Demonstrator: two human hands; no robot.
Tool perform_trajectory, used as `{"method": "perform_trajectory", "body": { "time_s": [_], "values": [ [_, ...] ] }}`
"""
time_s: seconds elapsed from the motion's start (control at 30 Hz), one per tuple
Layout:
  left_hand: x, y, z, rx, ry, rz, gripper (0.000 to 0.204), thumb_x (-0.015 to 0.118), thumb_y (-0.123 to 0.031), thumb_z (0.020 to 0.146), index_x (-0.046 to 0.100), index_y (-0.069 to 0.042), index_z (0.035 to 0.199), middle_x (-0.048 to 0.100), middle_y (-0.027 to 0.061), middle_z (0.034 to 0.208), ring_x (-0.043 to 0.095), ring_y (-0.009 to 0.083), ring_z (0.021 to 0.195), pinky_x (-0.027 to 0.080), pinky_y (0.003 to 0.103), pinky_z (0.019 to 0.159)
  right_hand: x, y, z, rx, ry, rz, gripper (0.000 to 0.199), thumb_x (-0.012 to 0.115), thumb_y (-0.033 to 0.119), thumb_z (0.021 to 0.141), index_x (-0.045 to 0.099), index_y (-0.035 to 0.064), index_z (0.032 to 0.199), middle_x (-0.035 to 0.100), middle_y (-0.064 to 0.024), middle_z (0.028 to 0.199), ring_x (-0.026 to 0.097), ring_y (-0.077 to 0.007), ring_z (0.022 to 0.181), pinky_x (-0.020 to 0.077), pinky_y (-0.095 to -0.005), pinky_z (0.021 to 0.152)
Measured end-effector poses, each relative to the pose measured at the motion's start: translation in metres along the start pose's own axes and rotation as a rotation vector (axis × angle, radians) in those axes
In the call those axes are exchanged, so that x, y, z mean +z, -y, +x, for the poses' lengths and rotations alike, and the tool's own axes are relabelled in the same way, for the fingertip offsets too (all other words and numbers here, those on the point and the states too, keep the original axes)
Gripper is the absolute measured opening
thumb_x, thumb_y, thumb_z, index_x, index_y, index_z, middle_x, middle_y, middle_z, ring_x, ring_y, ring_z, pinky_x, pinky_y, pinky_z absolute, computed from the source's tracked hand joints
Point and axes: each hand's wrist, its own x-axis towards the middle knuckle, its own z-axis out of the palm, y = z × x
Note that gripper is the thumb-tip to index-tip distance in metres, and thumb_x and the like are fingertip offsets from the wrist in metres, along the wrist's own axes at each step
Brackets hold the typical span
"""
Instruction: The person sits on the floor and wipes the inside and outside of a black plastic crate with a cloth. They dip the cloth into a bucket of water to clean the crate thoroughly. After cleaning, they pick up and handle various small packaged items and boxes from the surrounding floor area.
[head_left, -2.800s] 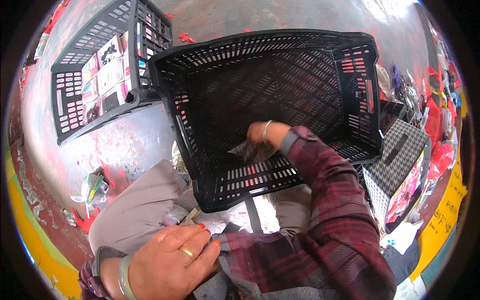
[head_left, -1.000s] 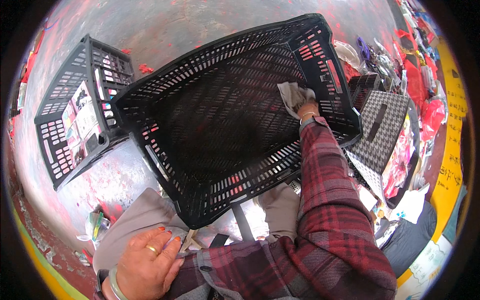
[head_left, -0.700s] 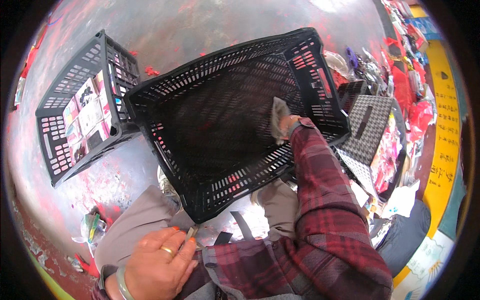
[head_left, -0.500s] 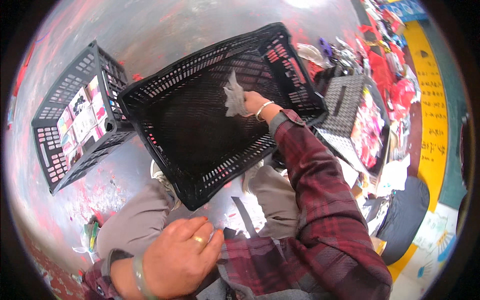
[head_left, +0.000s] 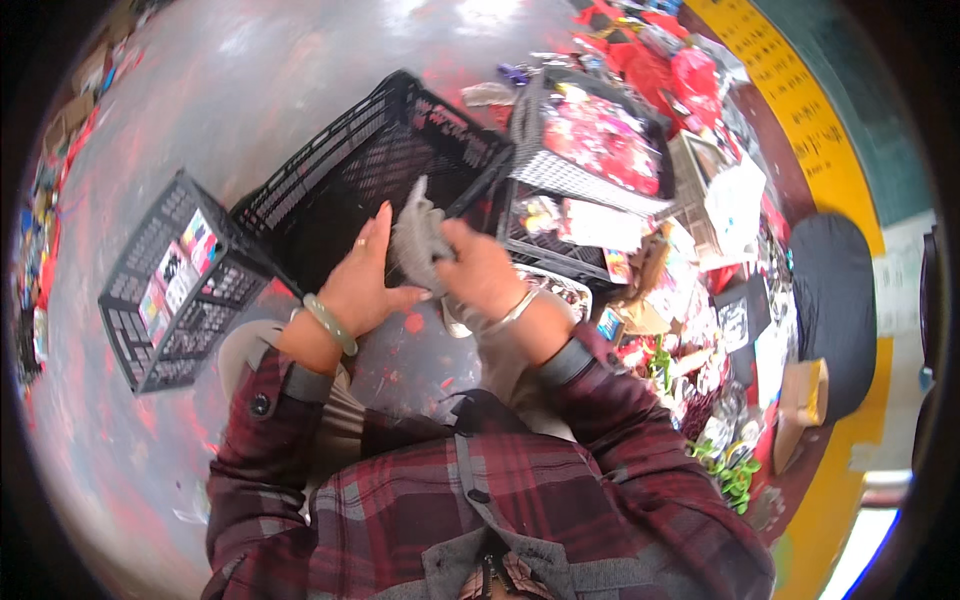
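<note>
A crumpled grey cloth point(head_left: 415, 240) is gripped in my right hand point(head_left: 485, 270), which is slightly blurred by motion. My left hand point(head_left: 358, 278) is beside the cloth, its fingers stretched out and its thumb pointing toward the right hand. Whether the left fingers touch the cloth, I cannot tell. Both hands are over the near side of a large black plastic crate point(head_left: 330, 165). The crate has slotted walls and a dark inside, and my hands and the cloth cover part of it.
A smaller dark crate point(head_left: 205, 335) holding printed packets point(head_left: 175, 275) stands at the left. At the right, a grey woven-look basket point(head_left: 575, 180) of red and pink items sits above another black crate point(head_left: 515, 235). Loose goods, paper and a black cushion-like object point(head_left: 835, 310) lie farther right.
My right hand has drawn the cloth back from inside the large crate toward me. My left hand has risen from near my lap to beside the cloth. The view has shifted.
</note>
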Motion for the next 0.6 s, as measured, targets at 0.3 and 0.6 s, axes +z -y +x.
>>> {"method": "perform_trajectory", "body": {
  "time_s": [0.3, 0.6],
  "values": [
    [0.084, -0.025, -0.069, -0.243, 0.203, -0.959, 0.054, 0.059, 0.001, 0.071, 0.042, 0.002, 0.122, 0.053, 0.0076, 0.112, 0.053, 0.0153, 0.099, 0.045, 0.028, 0.083, -0.021, -0.010, -0.113, -0.081, 0.153, 0.083, 0.027, 0.049, 0.022, 0.077, 0.056, 0.0025, 0.095, 0.059, -0.0200, 0.089, 0.056, -0.0359, 0.086, 0.0441, -0.0427, 0.075],
    [0.040, -0.092, -0.089, -0.236, -0.175, -0.898, 0.044, 0.050, 0.008, 0.076, 0.045, 0.002, 0.119, 0.056, 0.0110, 0.110, 0.056, 0.0219, 0.099, 0.045, 0.031, 0.086, -0.027, 0.004, -0.143, -0.023, -0.265, 0.505, 0.039, 0.054, 0.030, 0.083, 0.052, 0.0062, 0.114, 0.060, -0.0123, 0.097, 0.061, -0.0209, 0.080, 0.0475, -0.0306, 0.070]
  ]
}}
